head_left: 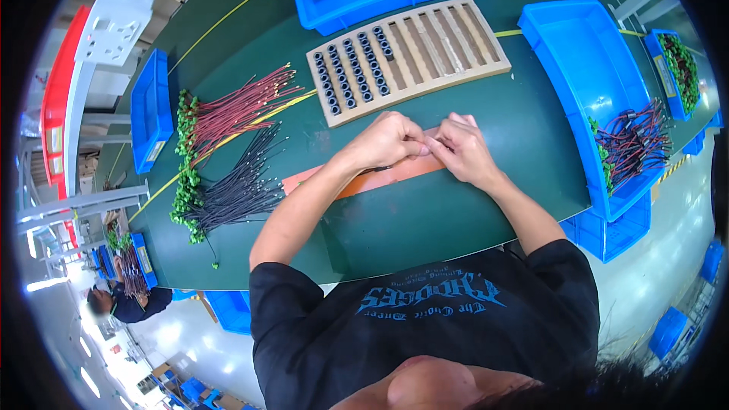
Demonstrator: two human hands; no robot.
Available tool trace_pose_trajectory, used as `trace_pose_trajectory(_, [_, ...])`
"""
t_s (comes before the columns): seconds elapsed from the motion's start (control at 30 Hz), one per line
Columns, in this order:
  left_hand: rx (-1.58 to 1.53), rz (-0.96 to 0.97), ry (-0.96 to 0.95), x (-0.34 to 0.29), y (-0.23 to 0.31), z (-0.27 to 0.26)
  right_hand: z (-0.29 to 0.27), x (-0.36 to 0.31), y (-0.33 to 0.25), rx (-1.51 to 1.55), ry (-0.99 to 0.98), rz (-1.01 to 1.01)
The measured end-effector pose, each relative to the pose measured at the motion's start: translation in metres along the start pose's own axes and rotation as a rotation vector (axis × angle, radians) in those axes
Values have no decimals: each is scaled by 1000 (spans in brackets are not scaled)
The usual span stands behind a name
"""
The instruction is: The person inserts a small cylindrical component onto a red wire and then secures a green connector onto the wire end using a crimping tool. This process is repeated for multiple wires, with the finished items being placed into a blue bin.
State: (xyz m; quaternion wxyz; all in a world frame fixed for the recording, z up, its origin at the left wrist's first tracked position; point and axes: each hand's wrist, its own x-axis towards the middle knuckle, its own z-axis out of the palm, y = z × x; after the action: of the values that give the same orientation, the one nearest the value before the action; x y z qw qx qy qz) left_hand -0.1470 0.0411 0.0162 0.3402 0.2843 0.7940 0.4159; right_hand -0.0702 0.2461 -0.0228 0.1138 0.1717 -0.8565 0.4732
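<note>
My left hand (386, 140) and my right hand (465, 152) meet fingertip to fingertip above an orange strip (410, 170) on the green table. Both are closed in a pinch, and what lies between the fingers is too small and hidden to name. A short piece of black wire (377, 169) shows just below my left hand, over the strip. To the left lie a bundle of red wires (239, 110) and a bundle of black wires (239, 186), both with green ends at their left. Beyond my hands, a wooden slotted tray (414, 95) holds rows of dark ring-shaped parts (349, 72) in its left slots.
A large blue bin (395, 1) stands behind the tray. At the right, another blue bin (581, 53) holds red and black wire assemblies (634, 144). A smaller blue bin (152, 110) sits at the left edge. Another person (137, 304) is at the far lower left.
</note>
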Motion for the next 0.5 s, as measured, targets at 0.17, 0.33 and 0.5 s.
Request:
trace_pose_trajectory(0.17, [126, 210, 371, -59, -2, -2, -3, -9, 0, -60, -3, 22])
trace_pose_trajectory(0.33, [473, 171, 667, -114, -32, 21, -12, -6, -3, -67, -63, 88])
trace_pose_trajectory(0.5, [449, 246, 801, -119, -53, 39, -41, 26, -62, -274, -95, -91])
